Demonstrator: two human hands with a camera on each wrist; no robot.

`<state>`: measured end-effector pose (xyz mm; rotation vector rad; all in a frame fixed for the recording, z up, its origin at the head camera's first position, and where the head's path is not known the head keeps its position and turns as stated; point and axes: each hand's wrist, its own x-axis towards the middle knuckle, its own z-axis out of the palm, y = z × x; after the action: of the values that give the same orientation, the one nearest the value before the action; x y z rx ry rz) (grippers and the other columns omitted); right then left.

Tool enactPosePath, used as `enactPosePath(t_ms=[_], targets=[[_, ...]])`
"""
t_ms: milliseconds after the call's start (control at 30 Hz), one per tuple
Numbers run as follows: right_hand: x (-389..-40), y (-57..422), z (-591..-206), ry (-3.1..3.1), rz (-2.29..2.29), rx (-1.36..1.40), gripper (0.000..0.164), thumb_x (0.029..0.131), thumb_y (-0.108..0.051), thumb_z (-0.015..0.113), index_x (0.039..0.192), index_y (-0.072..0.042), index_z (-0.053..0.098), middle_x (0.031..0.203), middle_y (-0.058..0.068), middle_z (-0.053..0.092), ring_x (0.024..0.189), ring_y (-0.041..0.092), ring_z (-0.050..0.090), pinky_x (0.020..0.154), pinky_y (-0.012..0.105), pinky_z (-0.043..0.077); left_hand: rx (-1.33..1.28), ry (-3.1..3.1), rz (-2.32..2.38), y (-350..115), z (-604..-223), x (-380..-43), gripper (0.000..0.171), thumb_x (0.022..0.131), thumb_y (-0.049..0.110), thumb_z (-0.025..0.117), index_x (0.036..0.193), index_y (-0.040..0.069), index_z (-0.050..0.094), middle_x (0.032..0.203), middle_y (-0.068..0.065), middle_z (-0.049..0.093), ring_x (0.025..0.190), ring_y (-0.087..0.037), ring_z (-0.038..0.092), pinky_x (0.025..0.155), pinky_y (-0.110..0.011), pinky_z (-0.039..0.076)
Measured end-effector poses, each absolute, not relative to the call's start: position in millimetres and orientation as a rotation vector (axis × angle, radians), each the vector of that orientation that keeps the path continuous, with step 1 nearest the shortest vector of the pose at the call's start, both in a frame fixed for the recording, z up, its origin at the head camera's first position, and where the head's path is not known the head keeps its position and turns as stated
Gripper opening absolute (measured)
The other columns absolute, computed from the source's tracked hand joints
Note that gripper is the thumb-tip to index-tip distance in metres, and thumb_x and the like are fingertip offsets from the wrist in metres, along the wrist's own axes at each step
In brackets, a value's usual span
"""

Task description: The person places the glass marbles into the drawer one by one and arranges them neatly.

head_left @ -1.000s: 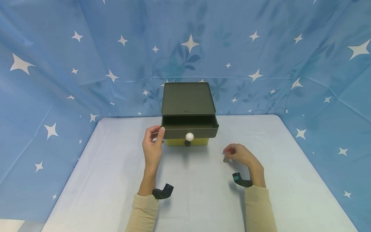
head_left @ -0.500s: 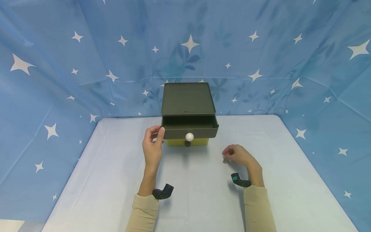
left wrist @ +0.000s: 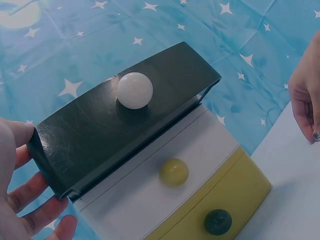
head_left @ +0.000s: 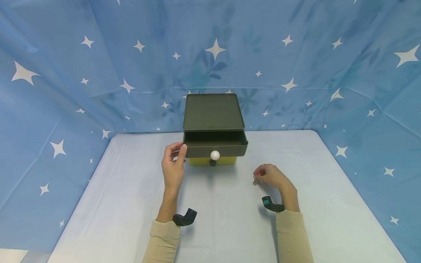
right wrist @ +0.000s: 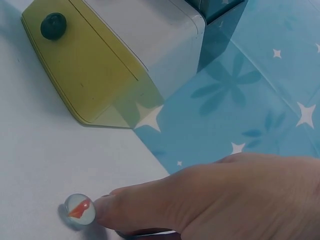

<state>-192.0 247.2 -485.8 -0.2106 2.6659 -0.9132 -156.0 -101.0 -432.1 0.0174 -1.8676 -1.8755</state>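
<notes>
A small stacked drawer unit (head_left: 213, 111) stands at the back of the table, its dark green top drawer (left wrist: 80, 150) pulled out. My left hand (head_left: 173, 166) grips that drawer's left side, thumb at the front corner and fingers behind and below. A white round knob (left wrist: 134, 90) sits on the drawer front. To the right of the unit, my right hand (head_left: 271, 175) pinches a clear glass marble (right wrist: 80, 209) with an orange swirl at its fingertips, low over the table. The right fingers under the thumb are mostly hidden in the right wrist view.
Below the pulled-out drawer are a white drawer with a yellow knob (left wrist: 174, 172) and a yellow drawer with a dark green knob (right wrist: 53, 26). A white cloth (head_left: 217, 219) covers the table. Behind and at the sides hangs a blue curtain (head_left: 210, 47) with stars.
My right hand and the marble have shifted very slightly toward me. My left hand and the drawer have stayed where they were.
</notes>
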Motion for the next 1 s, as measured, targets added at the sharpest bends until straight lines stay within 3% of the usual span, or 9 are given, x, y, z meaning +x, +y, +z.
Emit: enactPosePath(t_ms=[567, 1000], targets=[[-193.5, 247.9, -485.5, 2.709, -0.889, -0.195, 0.015, 0.091, -0.015, 0.069, 0.103, -0.006, 0.072, 0.093, 0.005, 0.067, 0.085, 0.018, 0.058, 0.079, 0.035, 0.050, 0.003, -1.864, -1.879, -100.8, -433.6, -156.7, 0.031, 0.098, 0.029, 0.066, 0.119, 0.006, 0.063, 0.107, 0.007, 0.062, 0.099, -0.032, 0.059, 0.072, -0.019, 0.053], [-194.2, 248.5, -479.7, 2.760, -0.872, -0.227, 0.018, 0.094, -0.022, 0.068, 0.103, -0.007, 0.071, 0.091, 0.005, 0.066, 0.083, 0.019, 0.057, 0.075, 0.032, 0.049, 0.003, -1.870, -1.873, -100.7, -433.5, -156.9, 0.031, 0.098, 0.029, 0.066, 0.119, 0.006, 0.063, 0.108, 0.006, 0.061, 0.098, -0.026, 0.059, 0.073, -0.019, 0.052]])
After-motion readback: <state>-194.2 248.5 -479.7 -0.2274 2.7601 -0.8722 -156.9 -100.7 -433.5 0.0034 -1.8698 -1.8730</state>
